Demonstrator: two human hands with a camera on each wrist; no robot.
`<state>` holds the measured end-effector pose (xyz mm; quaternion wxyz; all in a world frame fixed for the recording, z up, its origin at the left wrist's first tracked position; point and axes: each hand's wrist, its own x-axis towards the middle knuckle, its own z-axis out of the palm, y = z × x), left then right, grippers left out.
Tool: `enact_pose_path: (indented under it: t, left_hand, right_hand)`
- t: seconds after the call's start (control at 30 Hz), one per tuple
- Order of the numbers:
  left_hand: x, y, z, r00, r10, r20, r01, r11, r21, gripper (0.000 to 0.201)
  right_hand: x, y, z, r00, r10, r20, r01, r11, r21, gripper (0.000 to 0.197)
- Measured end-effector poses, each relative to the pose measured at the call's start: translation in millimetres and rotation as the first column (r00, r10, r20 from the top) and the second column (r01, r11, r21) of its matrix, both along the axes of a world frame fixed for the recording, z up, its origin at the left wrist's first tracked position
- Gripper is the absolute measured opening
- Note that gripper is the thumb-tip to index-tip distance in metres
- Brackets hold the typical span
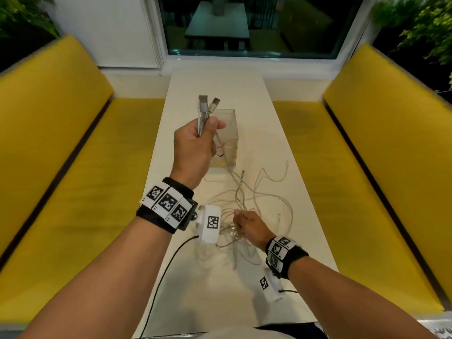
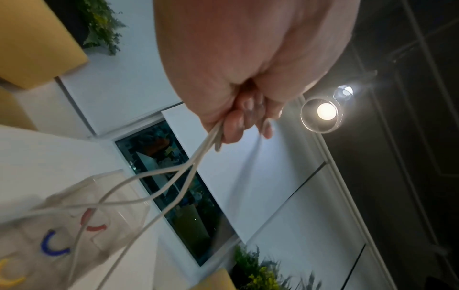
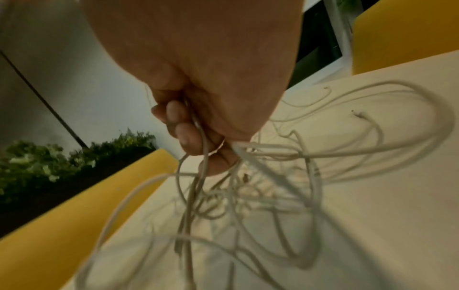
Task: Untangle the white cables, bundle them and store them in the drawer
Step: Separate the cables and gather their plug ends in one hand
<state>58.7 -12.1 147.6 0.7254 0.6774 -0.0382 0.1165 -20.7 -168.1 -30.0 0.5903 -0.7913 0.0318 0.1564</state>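
The left hand's (image 1: 193, 145) grip clenches two white cable ends with metal plugs (image 1: 208, 106), raised above the long white counter (image 1: 281, 277). The right hand's (image 1: 252, 228) grip grasps the thin white tangled cables (image 1: 264, 199) low on the counter, nearer the body. Strands run diagonally between both hands, past a clear plastic box-shaped drawer (image 1: 230, 133) just beyond the left hand.
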Motion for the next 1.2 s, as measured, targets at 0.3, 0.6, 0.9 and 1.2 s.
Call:
enact_pose_path:
  t: [0.3,0.6,0.9,1.2]
  left_hand:
    - [-14,-12,-41,0.984,-0.097,-0.147,0.118,0.982,0.145,0.043]
    - [-20,-15,-44,0.979,-0.155,-0.132,0.19,0.927,0.325,0.032]
    - [-8,-7,1,0.999,0.036,0.005,-0.037,0.992,0.118,0.024]
    - [-2,12,33,0.991,0.108,0.083,-0.102,0.992,-0.069,0.026]
  right_hand:
    - [31,13,83,0.98,-0.16,0.118,0.123,0.955,0.271,0.037]
    - [36,21,101,0.989,0.022,0.144,-0.066,0.949,0.307,0.01]
    - [19,16,41,0.984,-0.172,0.038,0.158,0.959,0.235,0.041]
    - [-3,-6,-26,0.977,-0.161,-0.141,0.171,0.983,0.063,0.052]
